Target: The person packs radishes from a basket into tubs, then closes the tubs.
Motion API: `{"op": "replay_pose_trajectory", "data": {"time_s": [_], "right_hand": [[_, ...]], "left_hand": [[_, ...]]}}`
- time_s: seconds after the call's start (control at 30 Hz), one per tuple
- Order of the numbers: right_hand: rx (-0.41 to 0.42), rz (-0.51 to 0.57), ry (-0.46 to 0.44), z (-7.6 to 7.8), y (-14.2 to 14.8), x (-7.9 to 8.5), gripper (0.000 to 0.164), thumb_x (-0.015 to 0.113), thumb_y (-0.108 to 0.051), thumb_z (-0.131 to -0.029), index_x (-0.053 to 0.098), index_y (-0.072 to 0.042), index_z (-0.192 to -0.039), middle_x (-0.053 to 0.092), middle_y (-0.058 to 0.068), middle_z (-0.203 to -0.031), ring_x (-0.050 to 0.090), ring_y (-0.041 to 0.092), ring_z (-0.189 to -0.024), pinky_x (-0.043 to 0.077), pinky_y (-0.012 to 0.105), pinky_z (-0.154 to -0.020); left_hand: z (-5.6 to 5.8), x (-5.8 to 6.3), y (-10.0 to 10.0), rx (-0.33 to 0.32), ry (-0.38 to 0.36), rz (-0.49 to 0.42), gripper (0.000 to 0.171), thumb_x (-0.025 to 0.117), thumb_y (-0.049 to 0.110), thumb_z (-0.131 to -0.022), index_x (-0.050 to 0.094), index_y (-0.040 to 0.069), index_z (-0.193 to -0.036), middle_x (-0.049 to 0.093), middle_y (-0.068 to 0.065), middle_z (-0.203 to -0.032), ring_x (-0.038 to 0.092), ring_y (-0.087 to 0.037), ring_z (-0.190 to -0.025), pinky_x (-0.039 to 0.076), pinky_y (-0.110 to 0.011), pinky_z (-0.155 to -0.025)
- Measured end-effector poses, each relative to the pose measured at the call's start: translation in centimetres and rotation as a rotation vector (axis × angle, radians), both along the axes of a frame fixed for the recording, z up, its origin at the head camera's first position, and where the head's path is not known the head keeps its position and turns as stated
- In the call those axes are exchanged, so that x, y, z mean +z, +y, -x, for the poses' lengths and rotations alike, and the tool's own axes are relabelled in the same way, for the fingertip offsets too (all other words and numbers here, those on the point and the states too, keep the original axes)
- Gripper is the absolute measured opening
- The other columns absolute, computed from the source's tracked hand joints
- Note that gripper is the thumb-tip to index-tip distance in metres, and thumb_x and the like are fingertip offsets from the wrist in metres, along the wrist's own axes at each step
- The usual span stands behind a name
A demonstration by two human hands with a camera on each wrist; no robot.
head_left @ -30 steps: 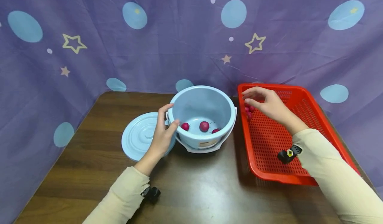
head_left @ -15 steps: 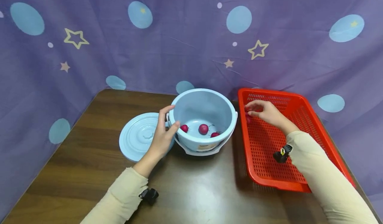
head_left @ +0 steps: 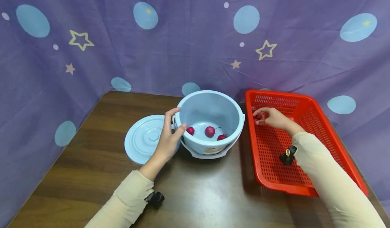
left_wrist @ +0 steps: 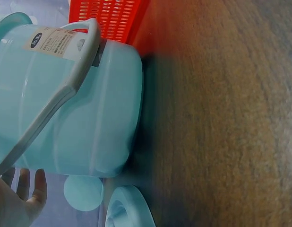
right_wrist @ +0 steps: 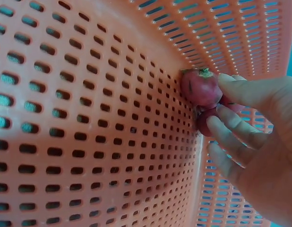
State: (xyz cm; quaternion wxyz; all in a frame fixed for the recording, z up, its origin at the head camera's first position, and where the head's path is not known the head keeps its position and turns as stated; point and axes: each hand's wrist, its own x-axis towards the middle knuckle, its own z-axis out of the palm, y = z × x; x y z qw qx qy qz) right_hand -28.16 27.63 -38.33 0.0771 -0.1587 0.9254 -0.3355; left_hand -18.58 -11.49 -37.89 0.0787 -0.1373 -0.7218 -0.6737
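A light-blue bucket (head_left: 210, 108) stands upright with several red radishes (head_left: 210, 131) on its bottom. My left hand (head_left: 167, 140) holds the bucket's left side, thumb over the front of the rim and fingers farther back. In the left wrist view, part of that hand (left_wrist: 16, 201) shows beside the bucket's wall and handle. Inside the red basket (head_left: 271, 150), my right hand (head_left: 275, 119) reaches into the far left corner. The right wrist view shows its thumb and fingers pinching a radish (right_wrist: 201, 89), with another radish (right_wrist: 207, 122) against the fingers; more red behind is partly hidden.
A round light-blue lid (head_left: 143, 138) lies on the brown wooden table (head_left: 195, 194), left of the bucket. The bucket's white handle (head_left: 210, 156) hangs down at the front. Behind the table hangs a purple curtain (head_left: 182, 52) with stars and blue ovals.
My right hand has lowered from above the basket's far left corner to the radishes there, and its fingers have closed in on one. My left hand stays on the bucket.
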Motion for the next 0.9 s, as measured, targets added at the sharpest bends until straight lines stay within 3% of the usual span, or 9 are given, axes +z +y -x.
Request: {"op": "replay_pose_trajectory", "data": {"time_s": [0.27, 0.53, 0.9], "right_hand": [[0.034, 0.008, -0.055, 0.0, 0.1, -0.3, 0.029, 0.073, -0.001, -0.086, 0.065, 0.007, -0.113, 0.068, 0.022, -0.101, 0.061, 0.026, -0.085, 0.049, 0.023, -0.071], [0.035, -0.021, -0.014, 0.4, -0.3, -0.8, 0.027, 0.074, 0.001, -0.083, 0.066, 0.006, -0.108, 0.064, 0.012, -0.087, 0.054, 0.022, -0.079, 0.044, 0.026, -0.069], [0.024, -0.046, -0.007, -0.1, -0.9, -1.2, 0.032, 0.077, 0.005, -0.076, 0.063, 0.007, -0.105, 0.057, 0.012, -0.079, 0.048, 0.018, -0.071, 0.04, 0.029, -0.066]], "left_hand": [[-0.1, -0.4, 0.2, 0.011, -0.003, -0.003, 0.056, 0.057, 0.018, -0.093, 0.036, 0.009, -0.144, 0.031, -0.011, -0.15, 0.034, -0.023, -0.132, 0.036, -0.049, -0.104], [0.3, -0.2, 0.2, 0.012, 0.004, 0.011, 0.056, 0.056, 0.021, -0.094, 0.035, 0.01, -0.145, 0.031, -0.01, -0.15, 0.034, -0.022, -0.129, 0.036, -0.046, -0.102], [0.0, -0.2, 0.3, 0.019, -0.003, 0.008, 0.054, 0.055, 0.017, -0.095, 0.035, 0.009, -0.145, 0.03, -0.01, -0.151, 0.034, -0.021, -0.132, 0.036, -0.046, -0.103]]}}
